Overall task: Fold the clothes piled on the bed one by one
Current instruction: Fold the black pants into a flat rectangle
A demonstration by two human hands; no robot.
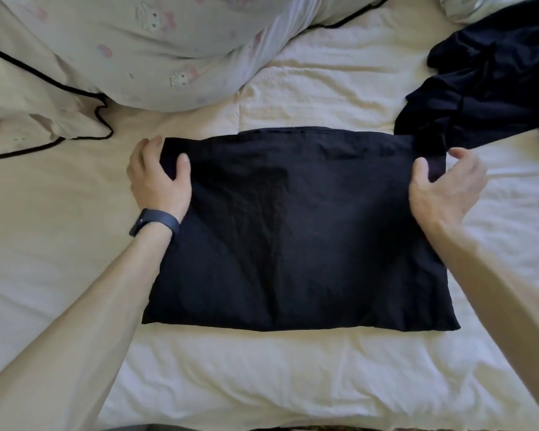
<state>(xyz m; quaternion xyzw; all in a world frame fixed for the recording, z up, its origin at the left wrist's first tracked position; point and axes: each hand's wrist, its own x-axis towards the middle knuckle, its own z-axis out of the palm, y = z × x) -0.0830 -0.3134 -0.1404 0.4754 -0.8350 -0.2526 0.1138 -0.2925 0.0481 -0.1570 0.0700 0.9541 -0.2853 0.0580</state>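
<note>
Head view showed the left hand (159,178) at the far left corner of the black garment (293,237), thumb laid on top of the cloth and fingers curled round its edge, so the corner was pinched between them. A dark wristband (154,223) sat on that wrist. The right hand (442,185) mirrored it at the far right corner, thumb on top and fingers bent past the edge. It was slightly blurred, yet the cloth plainly sat in its grip. The garment was folded into a broad rectangle and lay flat in the middle of the bed (262,374), its long sides running parallel to the bed's near edge. Bare cream sheet lay between the garment and the near edge, and more stretched off to the left side. Toward the far right corner of the bed lay a loose heap of dark clothes (486,88), its lower edge just beside the garment's far right corner. Along the far side lay a patterned pillow (137,51), and at the far left a cream pillow with black piping (28,104), both apart from the garment.
</note>
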